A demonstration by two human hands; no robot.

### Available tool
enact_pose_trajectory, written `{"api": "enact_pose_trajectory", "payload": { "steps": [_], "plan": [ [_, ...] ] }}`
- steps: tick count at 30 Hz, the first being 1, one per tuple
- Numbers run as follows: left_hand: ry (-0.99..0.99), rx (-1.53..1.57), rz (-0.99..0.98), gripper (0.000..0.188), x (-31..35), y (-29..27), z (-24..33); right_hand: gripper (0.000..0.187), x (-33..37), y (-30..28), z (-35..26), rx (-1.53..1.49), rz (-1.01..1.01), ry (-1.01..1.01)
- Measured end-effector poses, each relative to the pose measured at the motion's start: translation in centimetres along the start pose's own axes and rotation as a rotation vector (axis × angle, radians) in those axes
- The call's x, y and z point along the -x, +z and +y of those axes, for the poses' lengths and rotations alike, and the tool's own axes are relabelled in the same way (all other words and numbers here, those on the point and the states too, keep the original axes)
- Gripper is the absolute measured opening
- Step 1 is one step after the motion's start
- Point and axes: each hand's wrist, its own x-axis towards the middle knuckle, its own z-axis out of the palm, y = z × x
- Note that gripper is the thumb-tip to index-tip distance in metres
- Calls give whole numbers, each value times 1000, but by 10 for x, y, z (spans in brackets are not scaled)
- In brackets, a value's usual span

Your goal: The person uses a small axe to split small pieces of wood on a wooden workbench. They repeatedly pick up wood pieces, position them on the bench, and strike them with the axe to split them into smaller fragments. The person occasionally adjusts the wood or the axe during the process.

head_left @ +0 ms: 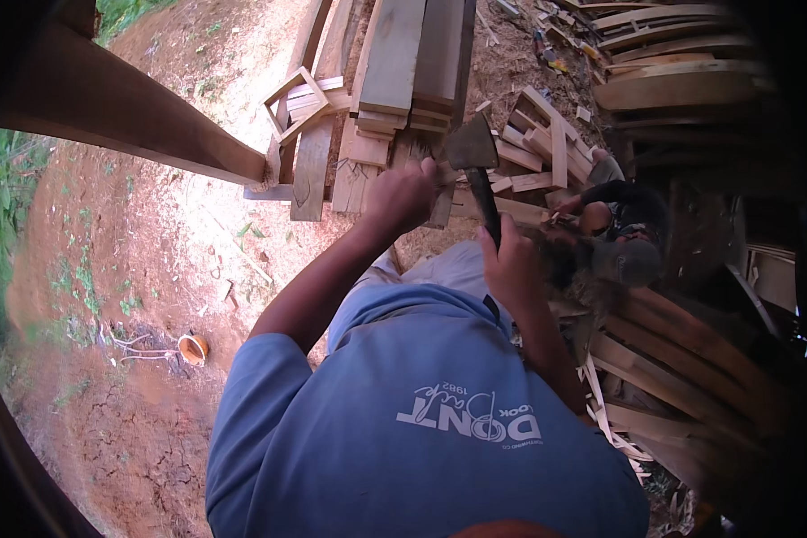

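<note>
My right hand (513, 264) is wrapped round the dark handle of a hatchet (472, 146), whose broad worn blade points up and away from me. My left hand (405, 195) is closed in a fist just left of the blade. A short end of pale wood (446, 173) shows between that fist and the hatchet; the rest of it is hidden by the fingers. Whether blade and wood touch, I cannot tell. Both hands are in front of my body, before the near end of a stack of planks (393, 63).
A thick wooden post (152, 121) slants in from the left, near a small wooden frame (300, 106). Offcuts (538, 152) lie beyond the hatchet. At the right, another person (632, 220) is low among curved boards (681, 90). An orange bucket (193, 349) lies on the dirt.
</note>
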Motion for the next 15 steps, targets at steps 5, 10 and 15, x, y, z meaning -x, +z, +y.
{"api": "enact_pose_trajectory", "payload": {
  "steps": [5, 10, 15],
  "plan": [
    [33, 25, 112, 34, 6, 16, 0, 30, 1, -5, 6, 1, -74, 23],
    [79, -21, 137, 35, 13, 24, 3, 30, 16, -8, 10, 159, -63, -4],
    [36, -73, 78, 28, 6, 23, 2, 30, 26, -13, 14, 154, -34, -46]
  ]
}}
